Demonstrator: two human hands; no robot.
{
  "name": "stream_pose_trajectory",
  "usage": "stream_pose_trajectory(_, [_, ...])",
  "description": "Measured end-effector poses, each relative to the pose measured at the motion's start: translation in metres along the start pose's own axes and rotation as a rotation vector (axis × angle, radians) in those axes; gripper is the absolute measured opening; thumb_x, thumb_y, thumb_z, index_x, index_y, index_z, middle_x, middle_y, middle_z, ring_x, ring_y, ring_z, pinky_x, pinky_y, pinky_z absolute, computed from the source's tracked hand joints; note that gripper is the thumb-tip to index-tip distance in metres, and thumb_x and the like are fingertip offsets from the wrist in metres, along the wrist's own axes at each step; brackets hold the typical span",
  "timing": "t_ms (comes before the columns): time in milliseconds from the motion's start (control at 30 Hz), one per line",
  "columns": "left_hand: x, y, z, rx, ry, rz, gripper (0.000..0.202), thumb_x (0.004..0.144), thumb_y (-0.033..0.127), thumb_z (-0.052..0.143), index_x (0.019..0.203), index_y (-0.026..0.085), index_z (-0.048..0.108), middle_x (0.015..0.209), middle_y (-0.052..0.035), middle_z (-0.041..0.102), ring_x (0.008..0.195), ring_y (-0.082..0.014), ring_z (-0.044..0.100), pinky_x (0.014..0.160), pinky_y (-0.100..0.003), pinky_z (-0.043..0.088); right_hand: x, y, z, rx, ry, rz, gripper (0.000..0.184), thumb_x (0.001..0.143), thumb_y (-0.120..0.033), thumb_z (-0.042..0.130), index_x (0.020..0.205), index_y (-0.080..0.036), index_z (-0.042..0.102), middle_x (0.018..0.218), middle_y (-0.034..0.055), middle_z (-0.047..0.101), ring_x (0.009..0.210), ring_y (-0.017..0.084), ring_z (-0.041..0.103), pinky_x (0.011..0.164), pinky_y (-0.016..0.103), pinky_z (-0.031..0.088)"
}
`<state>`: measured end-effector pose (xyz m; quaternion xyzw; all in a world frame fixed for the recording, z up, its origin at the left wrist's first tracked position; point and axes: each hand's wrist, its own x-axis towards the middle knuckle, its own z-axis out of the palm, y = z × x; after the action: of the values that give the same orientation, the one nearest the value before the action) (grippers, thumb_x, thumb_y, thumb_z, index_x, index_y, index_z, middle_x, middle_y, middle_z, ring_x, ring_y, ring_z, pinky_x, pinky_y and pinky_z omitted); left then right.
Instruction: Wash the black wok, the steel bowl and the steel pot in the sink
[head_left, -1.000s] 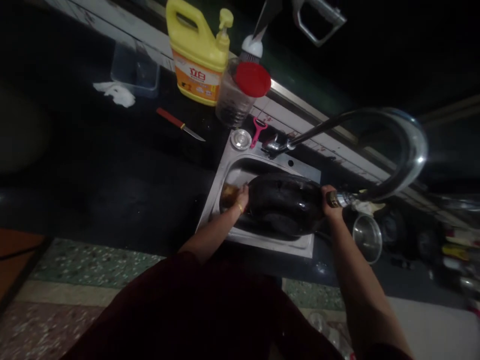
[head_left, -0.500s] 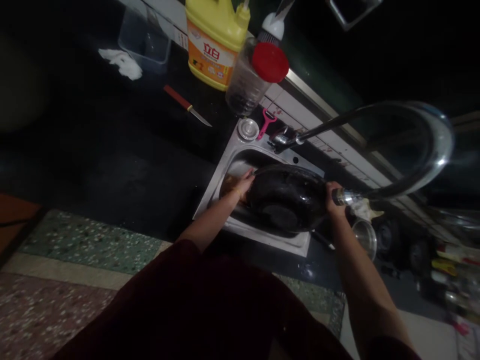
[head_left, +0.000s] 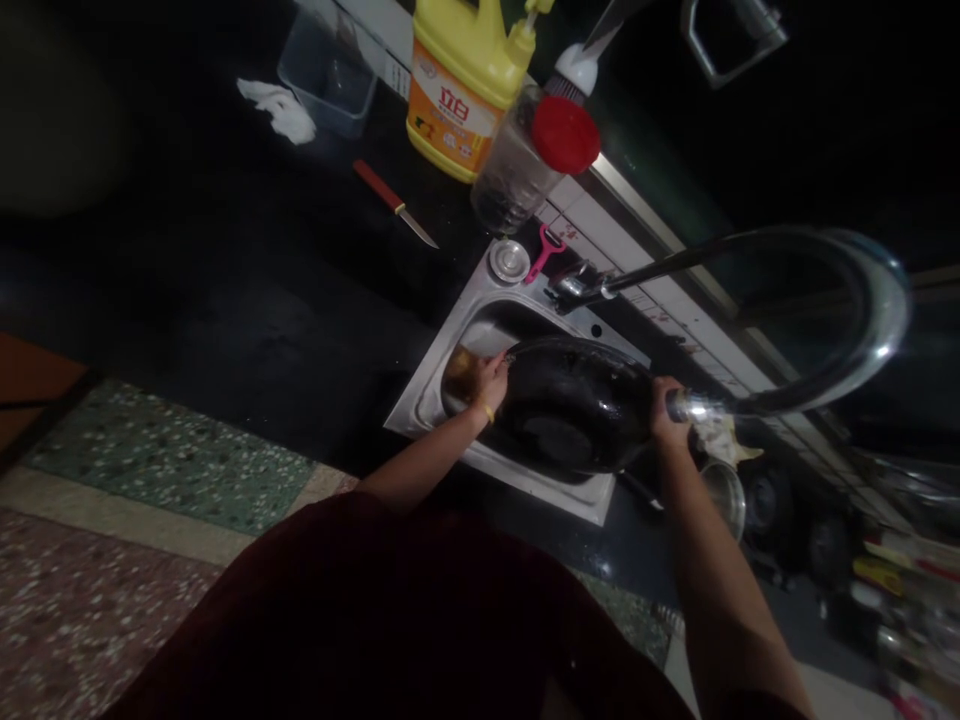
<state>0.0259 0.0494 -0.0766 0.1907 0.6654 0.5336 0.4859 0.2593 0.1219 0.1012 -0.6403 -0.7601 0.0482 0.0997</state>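
A wet black wok (head_left: 581,400) is tilted over the metal sink (head_left: 427,395), its rounded underside and flat base turned towards me. On its left rim my left hand (head_left: 491,384) is closed, a yellow band at the wrist. My right hand (head_left: 666,408) grips the opposite end, close to the spray head (head_left: 694,403) of the curved faucet. Something brown (head_left: 461,372) lies in the sink left of my left hand, too dim to name. The wok hides most of the basin.
Above the sink's back corner are a round metal strainer (head_left: 509,260) and a pink peeler (head_left: 546,252). A red-handled knife (head_left: 396,204) lies on the counter. Behind it stand a yellow detergent jug (head_left: 461,100) and a red-lidded jar (head_left: 514,165). The chrome faucet (head_left: 862,330) arches on the right.
The view has shifted slightly, so the counter items sit further right. Both hands keep their hold on the wok, which stays tilted over the sink with little change.
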Motion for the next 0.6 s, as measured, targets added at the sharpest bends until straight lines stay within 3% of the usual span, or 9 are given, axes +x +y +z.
stream_pose_trajectory(100, [0.010,0.000,0.000,-0.075,-0.073,-0.141,0.029,0.086,0.019,0.052,0.112,0.015,0.066,0.108,-0.0078,0.065,0.100,-0.0178,0.060,0.093,-0.029,0.045,-0.001,-0.005,-0.007,0.014,-0.046,0.001,0.049,0.087,-0.061,0.023,0.059,-0.023,0.039,0.059,0.0010,0.043,0.064,0.017,0.046,0.065,0.034,0.041])
stream_pose_trajectory(233, [0.023,0.003,-0.003,0.004,-0.177,-0.044,0.018,0.085,0.017,0.053,0.097,0.017,0.067,0.099,-0.0055,0.066,0.101,-0.0178,0.058,0.096,-0.029,0.043,0.003,-0.026,-0.017,-0.007,-0.132,0.029,0.047,0.087,-0.058,0.030,0.074,-0.020,0.056,0.065,0.0025,0.053,0.065,0.018,0.051,0.064,0.031,0.040])
stream_pose_trajectory(300, [0.023,0.005,-0.004,0.029,-0.251,-0.038,0.020,0.088,0.017,0.048,0.100,0.018,0.063,0.094,-0.0043,0.065,0.096,-0.0167,0.059,0.093,-0.030,0.044,0.006,-0.045,-0.019,-0.100,-0.164,0.043,0.047,0.088,-0.056,0.034,0.089,-0.018,0.063,0.073,0.0045,0.061,0.069,0.018,0.055,0.064,0.029,0.039])
stream_pose_trajectory(400, [0.016,0.005,-0.003,0.012,-0.335,0.016,0.024,0.090,0.015,0.040,0.106,0.017,0.058,0.094,-0.0046,0.065,0.092,-0.0153,0.059,0.091,-0.030,0.046,0.009,-0.080,-0.016,-0.323,-0.235,-0.004,0.047,0.090,-0.053,0.036,0.094,-0.018,0.067,0.078,0.0073,0.066,0.071,0.019,0.058,0.062,0.027,0.035])
stream_pose_trajectory(533, [0.009,0.000,0.005,-0.057,-0.341,0.179,0.026,0.088,0.012,0.042,0.107,0.017,0.058,0.110,-0.0067,0.064,0.107,-0.0152,0.056,0.101,-0.030,0.040,0.001,-0.121,-0.012,-0.587,-0.308,-0.138,0.046,0.093,-0.050,0.035,0.096,-0.018,0.068,0.081,0.0106,0.069,0.071,0.020,0.061,0.059,0.027,0.029])
stream_pose_trajectory(600, [0.012,-0.004,0.010,-0.066,-0.263,0.143,0.026,0.085,0.013,0.049,0.109,0.017,0.059,0.116,-0.0078,0.062,0.112,-0.0160,0.055,0.104,-0.030,0.037,-0.008,-0.133,-0.009,-0.666,-0.339,-0.178,0.047,0.093,-0.051,0.035,0.095,-0.017,0.068,0.077,0.0108,0.068,0.068,0.020,0.061,0.058,0.027,0.027])
